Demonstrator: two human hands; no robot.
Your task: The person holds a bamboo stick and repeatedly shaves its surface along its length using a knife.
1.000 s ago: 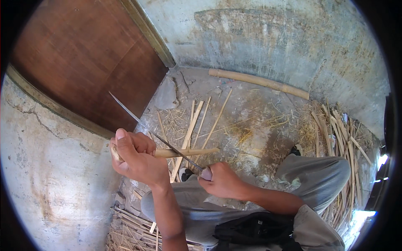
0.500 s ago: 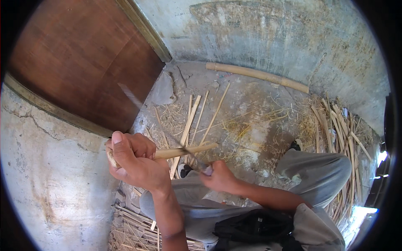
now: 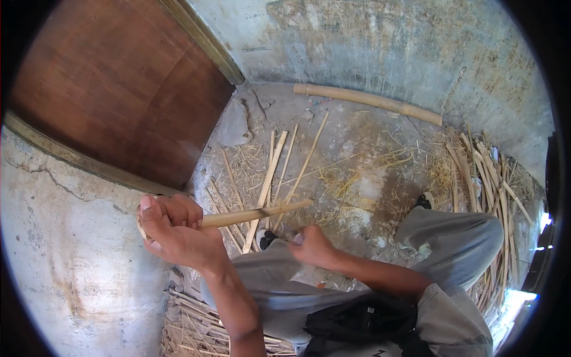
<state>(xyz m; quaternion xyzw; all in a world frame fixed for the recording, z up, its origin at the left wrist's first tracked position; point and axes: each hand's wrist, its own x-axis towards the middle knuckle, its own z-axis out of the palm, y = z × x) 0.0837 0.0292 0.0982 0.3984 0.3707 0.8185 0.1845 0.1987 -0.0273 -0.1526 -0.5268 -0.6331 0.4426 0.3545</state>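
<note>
My left hand (image 3: 175, 229) is closed around one end of a pale split bamboo stick (image 3: 238, 217). The stick points right, roughly level, and narrows toward its free end. Just below that end, my right hand (image 3: 313, 246) grips a knife (image 3: 297, 238). Only the part by the fist shows plainly; the blade is smeared by motion, with a dark streak crossing the stick. Whether the edge touches the bamboo, I cannot tell.
Several bamboo strips (image 3: 269, 181) and yellowish shavings (image 3: 345, 178) lie on the floor ahead. A bamboo pole (image 3: 369, 102) rests along the far wall. More strips are heaped at the right (image 3: 491, 184) and lower left (image 3: 196, 324). A brown door (image 3: 119, 89) stands at left.
My left hand and the bamboo stick have shifted left and slightly down. The knife blade, seen earlier as a long blurred streak toward the door, is now harder to make out.
</note>
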